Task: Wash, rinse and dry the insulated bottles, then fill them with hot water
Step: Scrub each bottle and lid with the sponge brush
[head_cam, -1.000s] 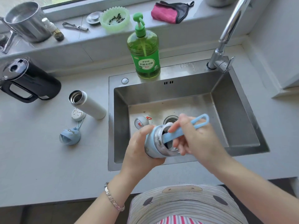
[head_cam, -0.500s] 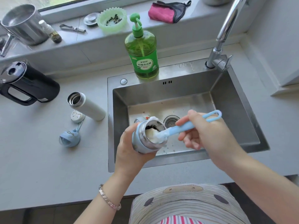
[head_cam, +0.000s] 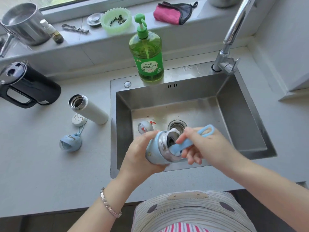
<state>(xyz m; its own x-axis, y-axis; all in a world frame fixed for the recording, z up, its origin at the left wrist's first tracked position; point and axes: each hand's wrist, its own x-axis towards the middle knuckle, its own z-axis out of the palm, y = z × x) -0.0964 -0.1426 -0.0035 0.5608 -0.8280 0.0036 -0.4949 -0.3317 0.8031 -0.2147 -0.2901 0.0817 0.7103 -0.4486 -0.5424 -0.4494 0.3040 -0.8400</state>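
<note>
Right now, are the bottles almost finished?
Not yet. Done: lids are off; the blue lid and white lid lie on the counter. In hand: the left hand holds the blue bottle over the sink while the right hand pokes a blue bottle brush inside it. Left: probably the white bottle, then rinsing, drying and filling.

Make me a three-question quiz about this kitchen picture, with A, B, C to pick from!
1. Where is the soap bottle? A on the windowsill; B on the sink rim; C down in the basin.
2. What colour is the brush? A red; B blue; C yellow.
3. What is the left hand doing? A gripping the blue bottle; B lying flat on the counter; C turning the tap.
Answers: 1 B, it stands on the flat steel behind the basin. 2 B, its handle in the right hand is light blue. 3 A, its fingers wrap round the bottle over the sink.
</note>
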